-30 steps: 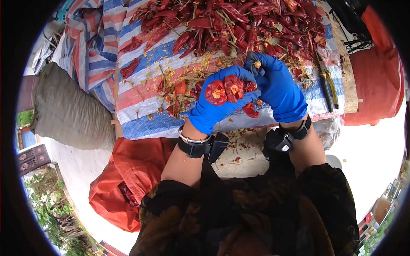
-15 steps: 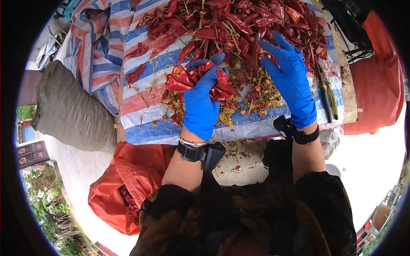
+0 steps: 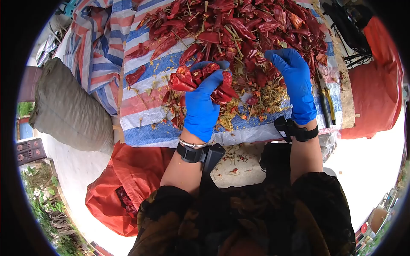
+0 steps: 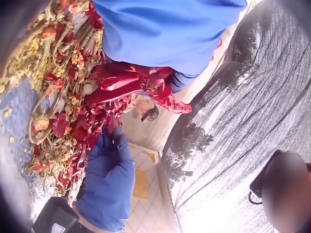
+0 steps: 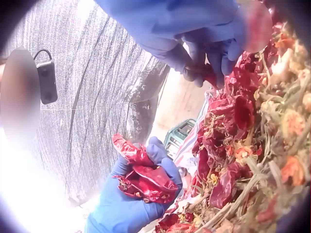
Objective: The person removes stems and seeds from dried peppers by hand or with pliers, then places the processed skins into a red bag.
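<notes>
My left hand, in a blue glove, grips several dried red chili peppers, some with cut-open ends, above the near part of the striped sheet. In the right wrist view these peppers lie in the palm with the fingers curled round them. My right hand, also gloved in blue, is at the near right edge of the chili pile. Its fingers are bent and pinch a red chili pepper, mostly hidden by the fingers in the right wrist view.
Chili stems and seeds lie scattered on the striped sheet. Pliers with yellow-and-black handles rest at the right. A grey-green sack stands left, an open red bag near left, a red sack right.
The hands were together, the right with a small stem piece. They parted; the right moved right with spread fingers, then bent them at the pile. The left kept its peppers and shifted slightly left.
</notes>
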Demonstrator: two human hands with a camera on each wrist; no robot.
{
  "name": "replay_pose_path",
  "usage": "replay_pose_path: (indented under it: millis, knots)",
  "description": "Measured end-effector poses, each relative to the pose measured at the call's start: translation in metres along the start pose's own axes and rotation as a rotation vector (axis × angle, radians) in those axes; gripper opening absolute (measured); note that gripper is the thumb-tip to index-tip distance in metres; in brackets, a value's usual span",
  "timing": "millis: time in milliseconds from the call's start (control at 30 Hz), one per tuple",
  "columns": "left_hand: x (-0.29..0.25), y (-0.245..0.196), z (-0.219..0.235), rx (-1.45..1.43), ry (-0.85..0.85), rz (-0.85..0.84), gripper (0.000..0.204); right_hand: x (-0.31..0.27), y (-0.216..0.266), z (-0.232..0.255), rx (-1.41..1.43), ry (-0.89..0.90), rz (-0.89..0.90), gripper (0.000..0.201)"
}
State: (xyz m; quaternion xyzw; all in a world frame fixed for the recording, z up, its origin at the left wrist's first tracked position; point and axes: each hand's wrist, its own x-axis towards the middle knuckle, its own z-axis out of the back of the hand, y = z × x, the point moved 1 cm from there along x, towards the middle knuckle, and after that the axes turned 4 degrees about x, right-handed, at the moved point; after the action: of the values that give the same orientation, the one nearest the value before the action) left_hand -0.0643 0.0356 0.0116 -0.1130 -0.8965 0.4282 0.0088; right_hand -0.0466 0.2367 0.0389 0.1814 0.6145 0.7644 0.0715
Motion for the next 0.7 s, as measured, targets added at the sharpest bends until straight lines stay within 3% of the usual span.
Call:
replay_pose_path:
  millis: [100,133,200,267,367,433,500,533,567,633,700]
  knots:
    - [-0.002,0.002,-0.004,-0.029,0.056,0.027,0.025,-0.001,0.001,0.003,0.224,0.022,-0.083,0.009]
    - [-0.003,0.001,-0.006,-0.026,0.054,0.026,0.025,-0.004,0.001,0.002,0.390,0.101,-0.165,0.008]
    - [-0.006,0.001,-0.008,-0.139,0.071,0.161,0.030,-0.010,0.001,0.001,0.563,0.184,-0.253,0.007]
    - [-0.005,0.007,0.001,-0.243,0.143,0.194,0.031,-0.017,0.006,-0.003,0.793,0.502,-0.434,0.009]
    - [-0.007,0.005,0.000,-0.375,0.245,0.250,0.032,-0.024,0.006,-0.010,0.819,0.491,-0.450,0.013]
    - [-0.007,0.006,-0.001,-0.386,0.129,0.214,0.028,-0.025,0.014,-0.009,0.816,0.546,-0.412,0.017]
    - [-0.006,0.005,0.002,-0.389,0.114,0.208,0.026,-0.029,0.025,-0.010,0.523,0.444,-0.330,0.025]
    - [-0.006,0.005,0.004,-0.390,0.097,0.202,0.024,-0.029,0.025,-0.013,0.523,0.443,-0.330,0.025]
    - [-0.006,0.005,0.004,-0.390,0.097,0.202,0.024,-0.027,0.025,-0.017,0.443,0.409,-0.113,0.027]
    - [-0.006,0.004,0.002,-0.329,0.107,0.165,0.026,-0.028,0.029,-0.021,0.361,0.372,0.103,0.031]
    - [-0.008,0.000,-0.001,-0.334,0.170,0.217,0.027,-0.029,0.035,-0.022,0.127,0.414,0.146,0.032]
